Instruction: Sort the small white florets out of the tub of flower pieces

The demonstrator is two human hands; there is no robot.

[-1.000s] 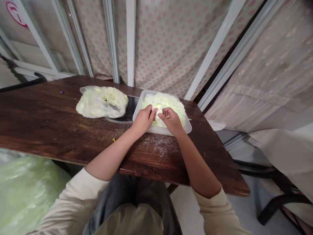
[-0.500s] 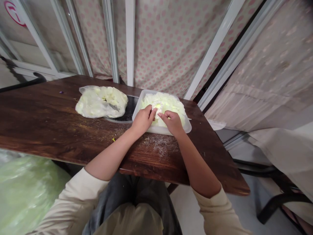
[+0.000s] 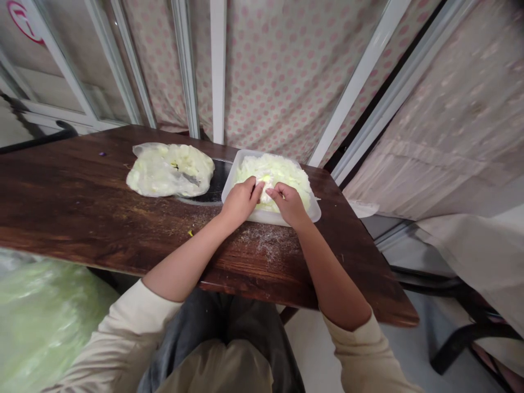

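Observation:
A white plastic tray [image 3: 234,173] on the wooden table holds a heap of pale yellow-green and white pieces [image 3: 286,169]. Over the heap's front part, my left hand [image 3: 242,202] has its thumb and fingers pinched on a small pale piece [image 3: 266,179] with a yellow-green spot. My right hand [image 3: 289,203] is beside it, its thumb and fingertips pressed together close to the same piece; whatever lies between them is too small to make out. To the left, a clear plastic bag [image 3: 170,169] of similar pale pieces rests partly over a dark round plate [image 3: 219,183].
Whitish grains and crumbs lie on the brown table [image 3: 102,207] before the tray. A large green plastic bag [image 3: 53,322] stands below at the left. Dotted curtains [image 3: 278,71] and metal frames rise behind; a black curved bar [image 3: 470,338] is at the lower right.
My right hand has shifted very slightly to the right, and the fingertips of both hands have moved a little over the heap. The tray and the bags are unmoved.

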